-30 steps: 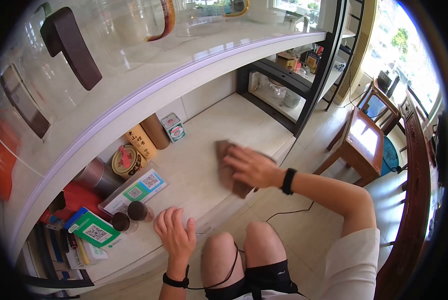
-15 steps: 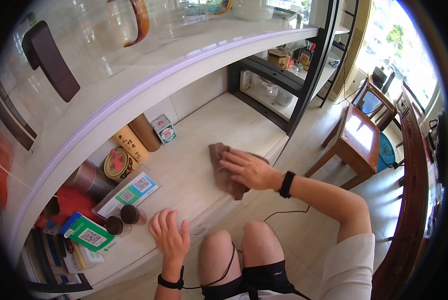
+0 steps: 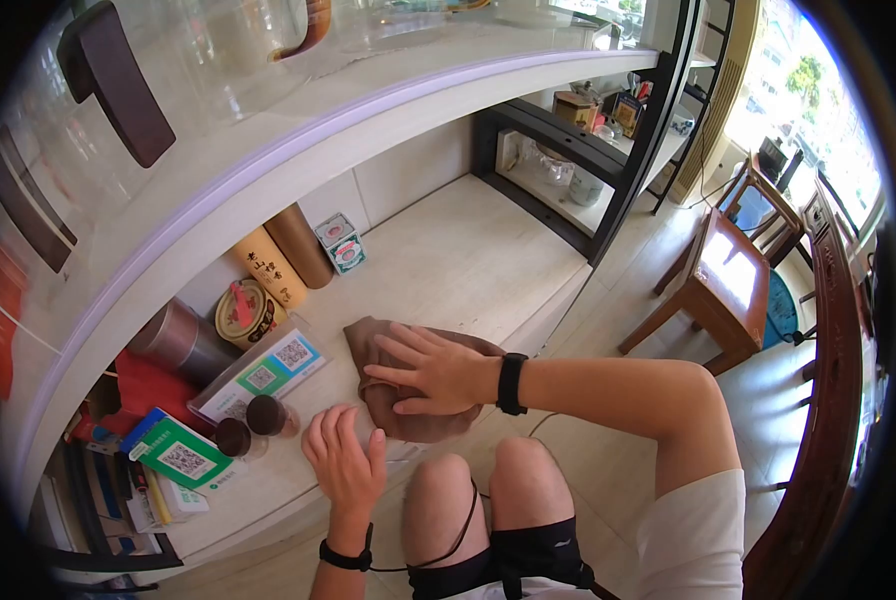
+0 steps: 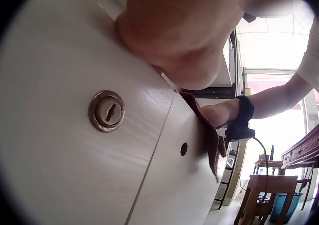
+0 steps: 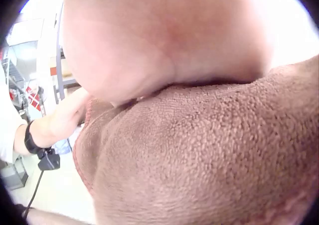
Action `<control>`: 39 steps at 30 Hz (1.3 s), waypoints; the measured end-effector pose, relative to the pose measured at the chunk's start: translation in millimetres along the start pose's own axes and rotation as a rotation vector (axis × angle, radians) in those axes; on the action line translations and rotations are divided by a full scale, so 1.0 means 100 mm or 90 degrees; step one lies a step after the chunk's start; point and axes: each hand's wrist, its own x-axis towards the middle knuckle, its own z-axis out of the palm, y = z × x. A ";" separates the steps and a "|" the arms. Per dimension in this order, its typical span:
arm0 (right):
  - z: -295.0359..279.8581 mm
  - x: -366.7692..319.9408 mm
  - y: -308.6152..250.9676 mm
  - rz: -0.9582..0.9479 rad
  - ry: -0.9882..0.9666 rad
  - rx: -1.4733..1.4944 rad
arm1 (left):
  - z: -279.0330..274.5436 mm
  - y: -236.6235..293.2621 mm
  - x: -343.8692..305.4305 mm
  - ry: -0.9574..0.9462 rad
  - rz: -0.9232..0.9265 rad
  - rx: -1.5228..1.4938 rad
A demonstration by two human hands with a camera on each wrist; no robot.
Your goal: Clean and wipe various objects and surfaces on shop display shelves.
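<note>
A brown towelling cloth [image 3: 438, 425] lies spread on the white counter [image 3: 438, 245], part of it hanging over the front edge. My right hand [image 3: 433, 372] presses flat on the cloth with fingers spread. Up close in the right wrist view, the cloth [image 5: 209, 155] shows its nubbly weave under the palm. To the left, my left hand [image 3: 346, 455] rests on the counter's front edge, fingers loosely bent and holding nothing. Beside its fingertips stand two small jars with dark lids [image 3: 266, 415].
Behind the jars are a QR-code stand [image 3: 268, 375], a green QR sign [image 3: 183, 455], a round tin [image 3: 248, 313], tall tubes [image 3: 298, 245] and small boxes [image 3: 340, 240]. A glass-topped shelf [image 3: 368, 100] overhangs the counter. A wooden stool [image 3: 723, 270] stands on the right.
My right hand has slid the cloth leftward and nearer along the counter, close to the left hand. The cloth now lies more spread out. The left hand stays at the edge.
</note>
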 end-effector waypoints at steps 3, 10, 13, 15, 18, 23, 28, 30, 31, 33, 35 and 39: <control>-0.14 -0.26 0.44 0.022 -0.005 -0.110 | 0.01 -0.03 -0.02 0.008 0.009 -0.002; -0.09 -1.08 1.53 0.377 0.110 -0.516 | 0.00 -0.02 -0.03 -0.001 0.000 -0.039; -0.38 -0.57 0.82 0.115 -0.022 -0.369 | 0.00 -0.02 -0.02 0.004 0.010 -0.020; -0.09 -0.28 0.41 0.089 0.011 -0.114 | -0.02 -0.02 -0.02 -0.002 0.012 -0.026; -0.14 -0.04 0.19 0.083 -0.027 -0.094 | -0.01 -0.04 -0.04 -0.011 0.013 -0.040; -0.12 -0.16 1.37 0.410 -0.091 -0.291 | -0.02 -0.03 -0.04 -0.016 0.017 -0.062; 0.03 0.23 1.13 0.105 -0.130 -0.246 | -0.02 -0.03 -0.02 -0.023 0.011 -0.061; 0.00 0.34 0.55 0.102 -0.113 -0.140 | -0.02 -0.02 -0.02 -0.028 0.003 -0.054; 0.02 0.36 0.48 0.048 -0.090 -0.133 | -0.02 -0.02 -0.02 -0.028 0.001 -0.050; -0.05 0.44 0.59 0.090 -0.089 -0.094 | -0.02 -0.02 -0.03 -0.028 0.006 -0.059; -0.08 0.57 0.63 0.018 -0.119 -0.166 | -0.03 -0.03 -0.03 -0.023 0.008 -0.061; 0.13 0.70 0.43 -0.107 0.036 -0.070 | -0.05 -0.01 0.00 -0.025 0.011 -0.065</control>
